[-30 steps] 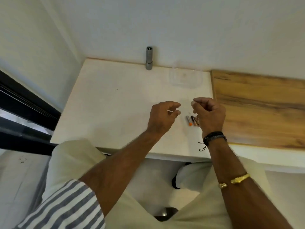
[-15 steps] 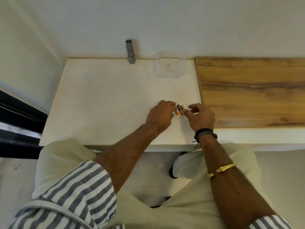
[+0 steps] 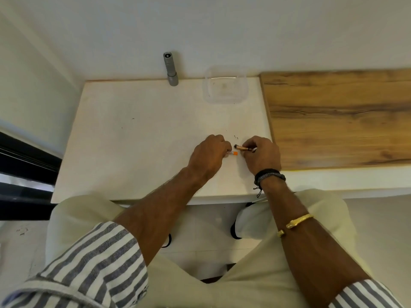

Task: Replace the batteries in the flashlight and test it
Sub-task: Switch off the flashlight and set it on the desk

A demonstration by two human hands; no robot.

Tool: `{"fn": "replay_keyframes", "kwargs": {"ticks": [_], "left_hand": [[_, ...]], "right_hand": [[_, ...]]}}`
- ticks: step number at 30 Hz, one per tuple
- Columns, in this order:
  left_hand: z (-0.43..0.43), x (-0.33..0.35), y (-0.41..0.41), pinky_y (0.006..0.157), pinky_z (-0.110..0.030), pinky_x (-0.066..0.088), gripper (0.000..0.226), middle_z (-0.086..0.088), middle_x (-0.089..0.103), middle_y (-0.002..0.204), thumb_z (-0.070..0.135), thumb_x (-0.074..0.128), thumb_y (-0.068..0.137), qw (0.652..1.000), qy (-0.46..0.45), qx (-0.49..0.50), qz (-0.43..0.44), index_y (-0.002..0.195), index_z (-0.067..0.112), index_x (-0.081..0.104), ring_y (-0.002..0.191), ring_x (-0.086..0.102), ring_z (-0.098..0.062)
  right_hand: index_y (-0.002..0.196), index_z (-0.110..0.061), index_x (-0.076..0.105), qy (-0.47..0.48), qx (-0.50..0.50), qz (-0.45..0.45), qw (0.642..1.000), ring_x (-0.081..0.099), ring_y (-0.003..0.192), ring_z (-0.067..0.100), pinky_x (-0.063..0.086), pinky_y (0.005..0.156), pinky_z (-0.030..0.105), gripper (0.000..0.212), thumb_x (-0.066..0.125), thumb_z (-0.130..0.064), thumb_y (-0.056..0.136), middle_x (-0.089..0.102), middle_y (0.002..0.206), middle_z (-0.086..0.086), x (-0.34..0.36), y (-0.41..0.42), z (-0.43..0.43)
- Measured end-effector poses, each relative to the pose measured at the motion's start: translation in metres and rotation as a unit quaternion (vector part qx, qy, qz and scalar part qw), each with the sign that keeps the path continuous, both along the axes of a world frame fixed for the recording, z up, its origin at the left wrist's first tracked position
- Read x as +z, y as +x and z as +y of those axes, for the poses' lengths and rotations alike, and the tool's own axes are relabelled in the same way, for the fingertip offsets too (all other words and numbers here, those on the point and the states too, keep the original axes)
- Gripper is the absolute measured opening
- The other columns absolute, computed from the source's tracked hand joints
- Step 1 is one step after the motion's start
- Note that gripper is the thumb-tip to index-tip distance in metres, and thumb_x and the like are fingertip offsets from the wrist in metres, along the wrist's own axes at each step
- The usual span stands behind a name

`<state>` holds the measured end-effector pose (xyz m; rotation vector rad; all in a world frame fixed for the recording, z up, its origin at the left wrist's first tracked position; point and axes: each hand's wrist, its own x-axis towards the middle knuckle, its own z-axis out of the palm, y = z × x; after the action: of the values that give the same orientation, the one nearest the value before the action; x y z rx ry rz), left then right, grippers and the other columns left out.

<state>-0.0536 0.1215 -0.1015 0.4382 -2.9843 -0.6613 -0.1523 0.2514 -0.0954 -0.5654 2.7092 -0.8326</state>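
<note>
1. Overhead, head view: left hand (image 3: 208,153) pinches an orange-tipped battery (image 3: 232,153); right hand (image 3: 261,153) pinches a copper battery (image 3: 242,148), both low over the white table (image 3: 133,138).
2. Meanwhile, the flashlight (image 3: 170,68) stands well apart by the wall, apparently untouched; reaching for it likely follows.

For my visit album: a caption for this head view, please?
Left hand and right hand each hold a battery; flashlight waits.

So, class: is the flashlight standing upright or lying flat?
Upright: the flashlight stands on its wider end at the table's back edge, beside the wall.
</note>
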Motion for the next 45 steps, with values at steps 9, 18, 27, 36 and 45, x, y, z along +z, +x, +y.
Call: {"fn": "replay_keyframes", "kwargs": {"ticks": [9, 18, 27, 36, 45], "left_hand": [[-0.022, 0.002, -0.007, 0.076, -0.043, 0.054, 0.019, -0.004, 0.066, 0.101, 0.022, 0.058, 0.098, 0.999, 0.006, 0.011, 0.042, 0.108, 0.015, 0.072, 0.093, 0.057, -0.020], [-0.091, 0.057, -0.075, 0.079, -0.037, 0.049, 0.019, -0.006, 0.063, 0.104, 0.027, 0.061, 0.097, 0.989, -0.037, 0.077, 0.118, 0.108, 0.018, 0.073, 0.098, 0.054, -0.022], [-0.137, 0.043, -0.132, 0.084, -0.030, 0.033, 0.015, 0.001, 0.055, 0.105, 0.033, 0.072, 0.087, 0.986, -0.108, 0.106, 0.069, 0.101, 0.028, 0.076, 0.103, 0.048, -0.021], [-0.139, 0.030, -0.135, 0.088, -0.030, 0.035, 0.015, 0.002, 0.054, 0.105, 0.023, 0.071, 0.088, 0.987, -0.081, 0.120, 0.064, 0.102, 0.023, 0.076, 0.106, 0.048, -0.022], [-0.124, 0.053, -0.087, 0.090, -0.037, 0.047, 0.021, -0.003, 0.061, 0.113, 0.026, 0.060, 0.097, 0.981, -0.016, 0.156, 0.114, 0.112, 0.018, 0.073, 0.107, 0.054, -0.021]], "right_hand": [[0.104, -0.022, 0.077, 0.002, 0.030, 0.013, 0.999, 0.064, 0.091, 0.019, 0.051, 0.079, 0.031, 0.013, 0.068, -0.020, 0.095, 0.074, 0.105, 0.000, 0.003, -0.012, -0.014], [0.098, -0.021, 0.077, -0.069, 0.083, 0.092, 0.990, 0.064, 0.098, 0.019, 0.048, 0.080, 0.029, 0.010, 0.071, -0.019, 0.090, 0.074, 0.103, 0.000, 0.054, -0.097, -0.100], [0.103, -0.021, 0.076, 0.091, 0.139, 0.149, 0.975, 0.068, 0.095, 0.028, 0.058, 0.082, 0.040, 0.014, 0.066, -0.021, 0.094, 0.073, 0.105, 0.005, 0.043, -0.142, -0.164], [0.110, -0.020, 0.072, 0.166, 0.137, 0.175, 0.961, 0.069, 0.097, 0.032, 0.053, 0.075, 0.036, 0.020, 0.067, -0.018, 0.091, 0.071, 0.108, 0.009, 0.033, -0.140, -0.174], [0.109, -0.025, 0.076, 0.041, 0.078, 0.130, 0.988, 0.067, 0.104, 0.024, 0.049, 0.080, 0.029, 0.025, 0.066, -0.012, 0.090, 0.074, 0.112, 0.000, 0.056, -0.114, -0.136]]}}
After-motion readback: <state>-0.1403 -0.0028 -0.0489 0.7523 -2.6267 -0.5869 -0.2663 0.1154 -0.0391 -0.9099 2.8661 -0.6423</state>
